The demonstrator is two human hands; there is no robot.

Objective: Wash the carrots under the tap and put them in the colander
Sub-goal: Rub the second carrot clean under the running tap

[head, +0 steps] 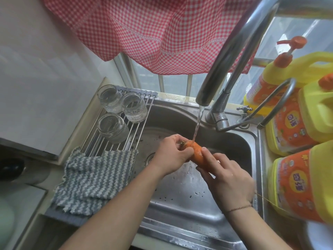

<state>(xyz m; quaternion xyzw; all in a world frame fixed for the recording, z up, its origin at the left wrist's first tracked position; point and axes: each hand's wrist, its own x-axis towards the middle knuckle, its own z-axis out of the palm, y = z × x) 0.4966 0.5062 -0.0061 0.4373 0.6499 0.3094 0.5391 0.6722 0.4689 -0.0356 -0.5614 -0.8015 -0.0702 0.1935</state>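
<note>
Washing is underway: 1 carrot (196,152) sits under the tap (203,98) stream over the sink (180,204), near frame centre. The left hand (173,154) grasps its stem end at 9 o'clock; the right hand (228,179) grips the lower part at 4 o'clock. No colander shows, so placing remains.

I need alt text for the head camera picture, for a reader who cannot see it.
Both hands, left hand and right hand, hold a carrot under water running from the tap over a steel sink. On the left, three glass jars stand on a drying rack.
</note>
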